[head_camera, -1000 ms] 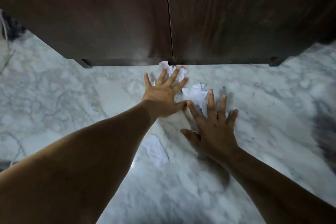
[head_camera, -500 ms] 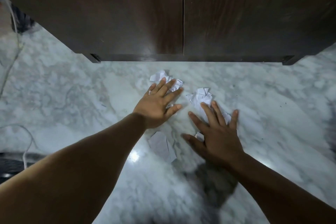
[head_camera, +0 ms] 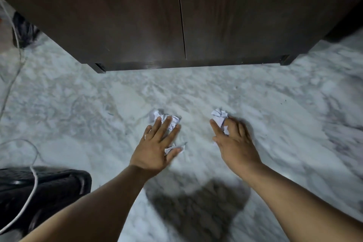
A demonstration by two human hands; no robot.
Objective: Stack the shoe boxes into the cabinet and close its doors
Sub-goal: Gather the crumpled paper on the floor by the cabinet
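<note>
The dark wood cabinet point(head_camera: 137, 25) fills the top of the head view, and both its doors meet at a thin seam point(head_camera: 181, 15), closed. No shoe box is in sight. On the marble floor in front lie two crumpled white paper balls. My left hand point(head_camera: 157, 145) lies flat with spread fingers on the left paper ball point(head_camera: 157, 114), and a small paper scrap point(head_camera: 177, 148) sits by its thumb. My right hand point(head_camera: 233, 143) curls its fingers around the right paper ball point(head_camera: 219, 115).
A black ribbed object point(head_camera: 49, 188) sits at the lower left with a white cable point(head_camera: 33, 182) running over it. A dark bag point(head_camera: 23, 29) lies by the cabinet's left side. The marble floor point(head_camera: 284, 114) stretches right of my hands.
Both hands have pulled back from the cabinet's base, dragging the papers along the floor. The hands have moved apart, and the right fingers have curled onto their paper.
</note>
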